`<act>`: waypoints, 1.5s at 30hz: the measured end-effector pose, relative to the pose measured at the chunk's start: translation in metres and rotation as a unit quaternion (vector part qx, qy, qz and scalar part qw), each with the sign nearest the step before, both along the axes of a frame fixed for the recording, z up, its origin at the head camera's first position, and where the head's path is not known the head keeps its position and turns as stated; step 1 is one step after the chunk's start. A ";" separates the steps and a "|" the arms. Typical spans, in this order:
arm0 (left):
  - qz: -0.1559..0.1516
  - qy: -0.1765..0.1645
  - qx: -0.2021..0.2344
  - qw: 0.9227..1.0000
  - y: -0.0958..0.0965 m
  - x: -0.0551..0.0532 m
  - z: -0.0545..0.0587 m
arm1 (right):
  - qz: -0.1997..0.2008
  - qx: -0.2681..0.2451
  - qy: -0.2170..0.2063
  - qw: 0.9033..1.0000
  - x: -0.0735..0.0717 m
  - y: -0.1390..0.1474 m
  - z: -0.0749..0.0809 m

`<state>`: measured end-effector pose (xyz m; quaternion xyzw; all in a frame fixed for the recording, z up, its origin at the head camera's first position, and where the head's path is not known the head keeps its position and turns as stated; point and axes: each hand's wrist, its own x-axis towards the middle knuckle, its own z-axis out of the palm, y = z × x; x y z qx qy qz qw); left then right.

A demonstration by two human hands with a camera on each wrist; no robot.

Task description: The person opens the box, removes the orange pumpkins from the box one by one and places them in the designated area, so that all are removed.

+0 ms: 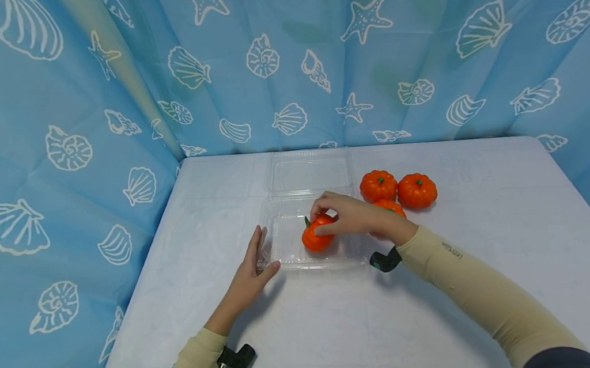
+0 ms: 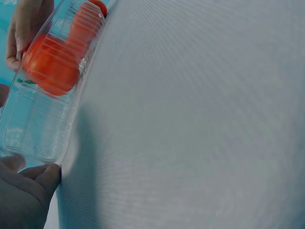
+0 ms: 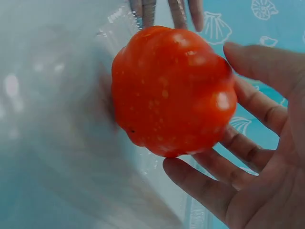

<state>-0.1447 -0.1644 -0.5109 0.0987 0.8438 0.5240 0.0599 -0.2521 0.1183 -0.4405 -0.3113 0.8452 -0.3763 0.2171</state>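
My right hand (image 1: 353, 213) holds a small orange pumpkin (image 1: 316, 240) with a green stem, thumb and fingers around its side. The pumpkin is tilted, its stem toward the left, over the base of a clear plastic clamshell box (image 1: 287, 248). In the right wrist view the pumpkin's ribbed surface (image 3: 167, 95) fills the middle, with the fingers spread along one side. My left hand (image 1: 247, 275) rests against the box's left end, fingers along the wall and thumb near the front corner. Through the box wall the pumpkin (image 2: 52, 67) shows in the left wrist view.
The box's clear lid (image 1: 310, 172) lies folded back behind the base. Right of the box sit three more pumpkins: one at the back (image 1: 378, 185), one farther right (image 1: 417, 190), and one (image 1: 391, 205) partly hidden by my right arm. A shell-patterned blue curtain (image 1: 285, 63) hangs behind the white table (image 1: 307, 333).
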 end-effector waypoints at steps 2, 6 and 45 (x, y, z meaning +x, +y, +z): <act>0.000 -0.001 0.000 1.000 0.000 0.000 0.001 | -0.003 0.005 0.002 1.000 0.000 0.001 -0.001; -0.001 -0.004 0.004 1.000 0.001 0.001 0.001 | -0.001 0.022 0.016 1.000 0.001 0.003 0.000; -0.011 0.004 0.017 1.000 -0.001 0.000 0.001 | -0.050 0.007 0.060 0.997 0.005 -0.005 -0.022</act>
